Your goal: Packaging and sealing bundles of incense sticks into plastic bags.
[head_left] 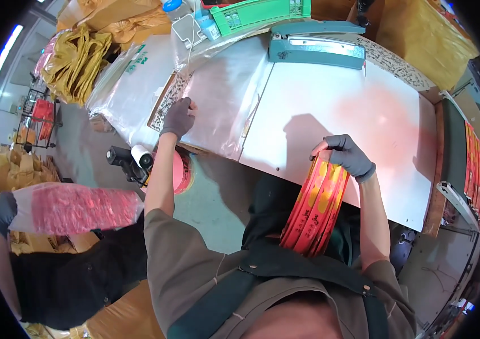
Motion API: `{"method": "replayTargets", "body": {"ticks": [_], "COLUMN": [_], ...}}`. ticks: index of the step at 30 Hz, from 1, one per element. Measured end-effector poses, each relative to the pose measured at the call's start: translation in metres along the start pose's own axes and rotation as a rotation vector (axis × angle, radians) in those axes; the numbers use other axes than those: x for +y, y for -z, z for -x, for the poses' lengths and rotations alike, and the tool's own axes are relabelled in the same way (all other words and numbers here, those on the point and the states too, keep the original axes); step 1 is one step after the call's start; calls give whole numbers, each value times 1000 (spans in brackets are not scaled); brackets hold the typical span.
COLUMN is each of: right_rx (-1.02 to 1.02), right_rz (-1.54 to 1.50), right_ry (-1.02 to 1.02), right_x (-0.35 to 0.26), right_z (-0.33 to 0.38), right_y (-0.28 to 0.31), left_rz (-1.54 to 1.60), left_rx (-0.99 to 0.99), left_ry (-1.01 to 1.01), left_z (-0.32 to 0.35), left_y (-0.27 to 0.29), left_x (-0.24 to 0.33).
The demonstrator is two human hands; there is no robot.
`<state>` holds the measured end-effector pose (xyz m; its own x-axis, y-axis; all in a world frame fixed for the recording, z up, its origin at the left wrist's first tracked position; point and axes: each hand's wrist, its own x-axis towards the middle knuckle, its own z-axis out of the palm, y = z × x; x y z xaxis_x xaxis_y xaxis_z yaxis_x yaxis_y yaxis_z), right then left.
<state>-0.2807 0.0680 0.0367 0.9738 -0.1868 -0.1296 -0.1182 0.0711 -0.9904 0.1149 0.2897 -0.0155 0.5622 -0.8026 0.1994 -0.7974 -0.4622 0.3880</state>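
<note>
My right hand (350, 157), in a dark glove with bare fingertips, grips the top of a bundle of red and yellow printed packets (314, 209). The long bundle hangs in front of my chest, just off the table's near edge. My left hand (179, 118), gloved alike, rests at the left side of a stack of clear plastic bags (220, 104). Its fingers are curled closed, and whatever is between them is too small to make out. At the table's far side stands a teal hand-lever bag sealer (317, 50).
A white tabletop (336, 124) spreads before me. More clear bags (138, 90) lie at left; a green basket (262, 16) stands at the back. Red packets (474, 169) line the right. At lower left, another person's gloved hand (5, 212) holds a filled bag (81, 208).
</note>
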Motion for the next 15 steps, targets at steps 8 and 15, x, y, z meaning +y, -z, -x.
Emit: {"method": "replayTargets", "body": {"ticks": [8, 15], "right_rx": [26, 43], "right_rz": [15, 0], "right_ry": [4, 18], "right_x": [2, 1], "right_z": [3, 4], "right_y": [-3, -8], "left_rz": [-139, -187], "left_rx": [148, 28], "left_ry": [-54, -92], "left_z": [4, 6], "left_y": [-8, -1], "left_x": [0, -14]}}
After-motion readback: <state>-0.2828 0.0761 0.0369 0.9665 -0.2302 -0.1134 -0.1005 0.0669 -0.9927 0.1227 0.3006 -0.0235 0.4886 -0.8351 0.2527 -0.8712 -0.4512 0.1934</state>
